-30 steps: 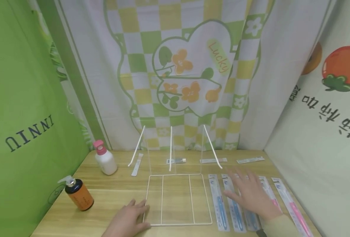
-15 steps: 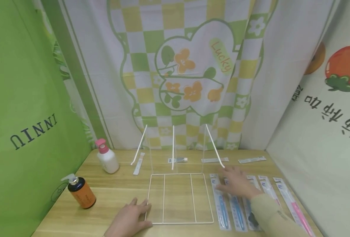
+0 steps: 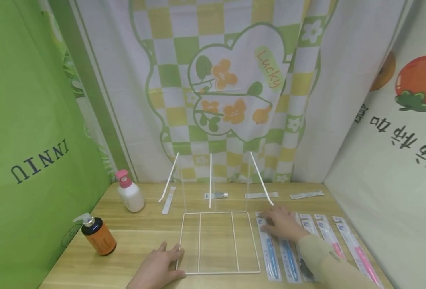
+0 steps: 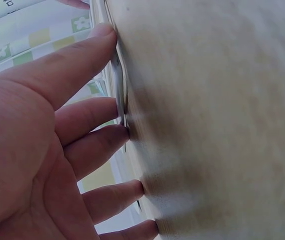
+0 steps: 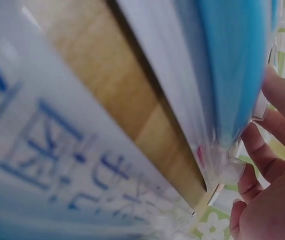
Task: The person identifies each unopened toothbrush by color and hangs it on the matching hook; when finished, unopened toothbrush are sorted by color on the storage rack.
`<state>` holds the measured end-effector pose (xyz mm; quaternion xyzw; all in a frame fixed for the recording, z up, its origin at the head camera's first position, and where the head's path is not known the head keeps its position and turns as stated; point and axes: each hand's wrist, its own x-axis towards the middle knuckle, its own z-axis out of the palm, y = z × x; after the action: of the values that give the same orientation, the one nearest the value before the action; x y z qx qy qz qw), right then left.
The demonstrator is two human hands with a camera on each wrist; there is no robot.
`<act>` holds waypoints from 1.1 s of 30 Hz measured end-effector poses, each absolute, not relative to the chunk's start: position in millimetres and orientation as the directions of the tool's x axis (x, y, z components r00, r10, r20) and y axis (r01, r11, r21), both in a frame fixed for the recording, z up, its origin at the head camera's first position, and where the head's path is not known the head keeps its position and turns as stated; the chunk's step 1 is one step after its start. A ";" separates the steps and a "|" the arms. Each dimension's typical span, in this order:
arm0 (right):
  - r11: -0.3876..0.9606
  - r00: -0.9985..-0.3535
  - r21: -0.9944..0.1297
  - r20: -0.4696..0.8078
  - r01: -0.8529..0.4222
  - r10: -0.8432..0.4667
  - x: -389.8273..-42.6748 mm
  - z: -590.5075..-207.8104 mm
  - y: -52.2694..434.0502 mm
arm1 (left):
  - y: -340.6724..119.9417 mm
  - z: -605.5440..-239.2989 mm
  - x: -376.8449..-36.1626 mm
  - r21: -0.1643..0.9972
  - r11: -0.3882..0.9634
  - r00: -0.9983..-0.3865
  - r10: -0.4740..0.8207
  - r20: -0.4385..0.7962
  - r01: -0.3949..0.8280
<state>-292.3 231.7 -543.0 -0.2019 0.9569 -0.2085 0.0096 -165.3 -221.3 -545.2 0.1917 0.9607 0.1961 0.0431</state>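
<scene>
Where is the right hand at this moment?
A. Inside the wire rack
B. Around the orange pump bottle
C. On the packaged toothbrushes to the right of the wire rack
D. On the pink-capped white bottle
C: the right hand lies on the top ends of the packaged toothbrushes, just right of the wire rack, while the left hand rests at the rack's near left corner.

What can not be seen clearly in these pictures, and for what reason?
- Right hand grip: the head view hides the fingertips on the packaged toothbrush; the right wrist view is blurred.
- Package print: blurred, unreadable.
- Third package: the sleeve covers its lower part.
- Small packets at the back: too small to identify.
</scene>
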 end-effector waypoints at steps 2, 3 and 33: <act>0.833 -0.928 -0.422 0.062 -0.357 -0.366 -294.0 -544.3 230.6 | -221.2 -545.7 -165.6 0.393 0.850 -0.923 0.384 -0.009 0.350; 0.837 -0.936 -0.432 0.058 -0.337 -0.347 -294.8 -545.4 230.1 | -221.2 -546.1 -165.8 0.393 0.850 -0.923 0.385 -0.008 0.351; 0.676 -0.940 -0.667 0.319 -0.314 -0.122 -256.7 -513.6 228.4 | -220.1 -541.4 -165.1 0.397 0.850 -0.923 0.385 -0.019 0.347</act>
<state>-256.7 228.4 -513.6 -0.1203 0.9068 -0.3843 -0.1248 -165.1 -220.1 -541.4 0.1906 0.9604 0.1971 0.0492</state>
